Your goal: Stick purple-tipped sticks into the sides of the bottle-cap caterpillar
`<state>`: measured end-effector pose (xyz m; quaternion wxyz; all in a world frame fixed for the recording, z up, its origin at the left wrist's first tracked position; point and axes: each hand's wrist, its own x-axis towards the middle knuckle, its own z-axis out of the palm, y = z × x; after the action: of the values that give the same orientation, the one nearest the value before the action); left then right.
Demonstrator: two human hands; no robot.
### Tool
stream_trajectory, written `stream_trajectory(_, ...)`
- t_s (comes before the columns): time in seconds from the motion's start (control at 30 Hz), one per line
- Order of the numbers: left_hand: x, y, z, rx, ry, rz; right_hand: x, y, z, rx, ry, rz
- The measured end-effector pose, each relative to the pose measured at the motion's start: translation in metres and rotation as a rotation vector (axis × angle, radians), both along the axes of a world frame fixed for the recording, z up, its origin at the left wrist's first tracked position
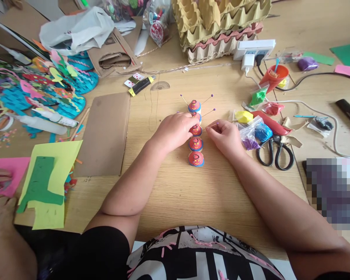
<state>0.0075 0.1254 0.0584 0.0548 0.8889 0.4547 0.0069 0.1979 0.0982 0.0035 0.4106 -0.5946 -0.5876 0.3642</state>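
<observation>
A column of several red and blue clay-topped pieces with small faces stands mid-table; the nearest piece [196, 158] and the farthest piece [194, 105] show fully. Thin sticks with purple tips, such as the upper right stick [208, 98], poke out near the far end. My left hand [175, 130] reaches over the column from the left, its fingers closed on one of the middle pieces. Just right of the column, my right hand [224, 136] is pinched around a thin stick with a small purple tip, mostly hidden by the fingers.
Clay bags [251, 134] and black-handled scissors [275, 152] lie to the right, beside a red cup [274, 76]. Cardboard [105, 134] and yellow paper [51, 194] are left. Egg trays [218, 31] and a power strip [255, 48] stand behind. Another person's hands [0, 186] rest far left.
</observation>
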Motion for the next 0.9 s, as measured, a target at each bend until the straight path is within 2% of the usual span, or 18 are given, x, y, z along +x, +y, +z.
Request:
stream_trajectory(0.33,-0.0066,0.0035,-0.0025,0.010,-0.024,-0.084,-0.0025,0.0001,-0.0031,-0.003,0.017,-0.021)
stream_trajectory(0.9,-0.0040,0.0043,-0.0036,0.060,0.031,-0.106,-0.0025,0.0000,-0.0081,0.023,0.003,-0.015)
